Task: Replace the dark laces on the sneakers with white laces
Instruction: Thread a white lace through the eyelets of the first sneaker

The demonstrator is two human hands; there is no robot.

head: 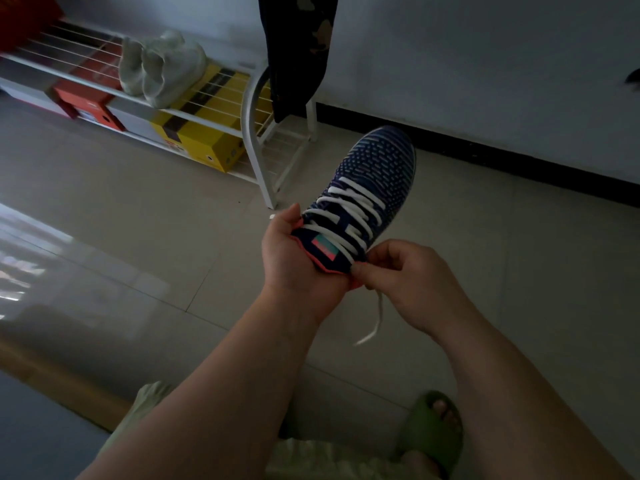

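Sneaker (363, 202) held above open floor: left hand (291, 251) grips its collar, right hand (408, 275) pinches white lace (349, 216).

You hold a navy knit sneaker (372, 188) aloft, toe pointing away toward the wall, coral lining showing at its collar. A white lace (349, 216) crosses its eyelets in neat rows; one loose end dangles below the heel.
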